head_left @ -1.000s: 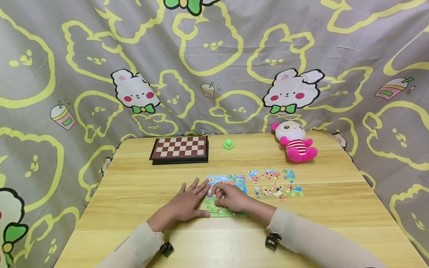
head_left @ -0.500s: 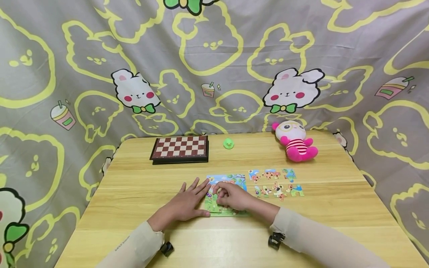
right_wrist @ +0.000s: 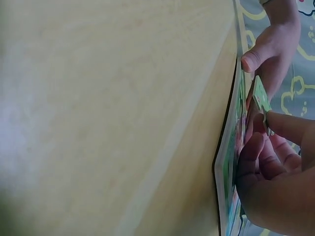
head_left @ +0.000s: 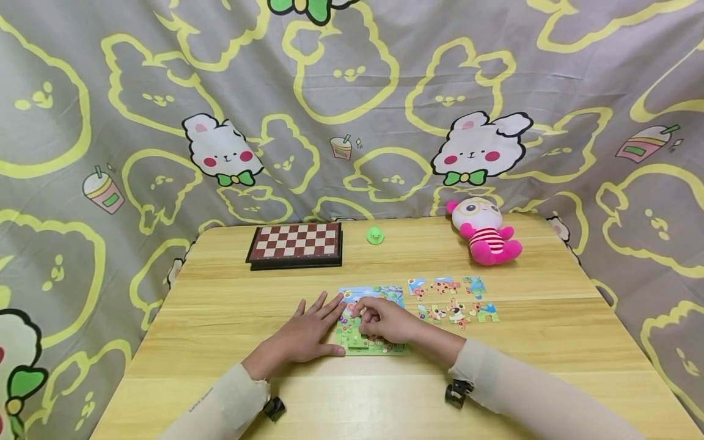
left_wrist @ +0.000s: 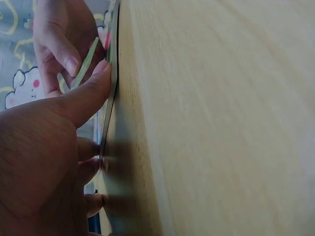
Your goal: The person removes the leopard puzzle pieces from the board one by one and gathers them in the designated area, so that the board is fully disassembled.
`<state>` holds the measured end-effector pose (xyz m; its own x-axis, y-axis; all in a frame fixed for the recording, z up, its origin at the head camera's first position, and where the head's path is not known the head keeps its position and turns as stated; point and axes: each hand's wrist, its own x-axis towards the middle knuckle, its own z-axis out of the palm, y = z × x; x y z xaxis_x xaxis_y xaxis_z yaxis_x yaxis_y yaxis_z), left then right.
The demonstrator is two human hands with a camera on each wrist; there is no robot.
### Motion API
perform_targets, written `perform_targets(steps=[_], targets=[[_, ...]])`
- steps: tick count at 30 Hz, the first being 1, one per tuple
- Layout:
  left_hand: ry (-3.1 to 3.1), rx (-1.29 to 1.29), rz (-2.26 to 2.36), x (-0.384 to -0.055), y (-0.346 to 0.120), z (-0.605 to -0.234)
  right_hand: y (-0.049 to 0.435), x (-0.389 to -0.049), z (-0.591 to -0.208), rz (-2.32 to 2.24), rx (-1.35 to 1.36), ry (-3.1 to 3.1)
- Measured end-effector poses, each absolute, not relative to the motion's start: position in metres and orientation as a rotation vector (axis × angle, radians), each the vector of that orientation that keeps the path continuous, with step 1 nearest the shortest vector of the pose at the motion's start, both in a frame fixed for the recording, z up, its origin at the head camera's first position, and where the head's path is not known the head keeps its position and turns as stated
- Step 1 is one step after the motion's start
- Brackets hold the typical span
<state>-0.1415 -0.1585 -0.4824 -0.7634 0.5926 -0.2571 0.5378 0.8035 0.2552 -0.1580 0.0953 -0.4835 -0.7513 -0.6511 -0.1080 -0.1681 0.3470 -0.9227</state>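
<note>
1. Left hand (head_left: pixel 305 335): fingers spread, touching the board (head_left: pixel 379 352) at its left edge, decent brace imo.
2. Right hand (head_left: pixel 385 322) pinches a green piece (right_wrist: pixel 261 96), tilted just above the board. Go easy so it doesn't bend.

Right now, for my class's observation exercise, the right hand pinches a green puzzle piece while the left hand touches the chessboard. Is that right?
Not quite: the left hand is not on the chessboard; it touches the left edge of the puzzle board, as the head view shows. The right hand does pinch a green puzzle piece.
</note>
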Motion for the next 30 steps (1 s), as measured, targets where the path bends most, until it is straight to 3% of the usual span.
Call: perform_targets(steps=[30], targets=[[2.658, 0.875, 0.272, -0.14, -0.158, -0.481, 0.154, -0.139, -0.485, -1.425, -0.599, 2.239]])
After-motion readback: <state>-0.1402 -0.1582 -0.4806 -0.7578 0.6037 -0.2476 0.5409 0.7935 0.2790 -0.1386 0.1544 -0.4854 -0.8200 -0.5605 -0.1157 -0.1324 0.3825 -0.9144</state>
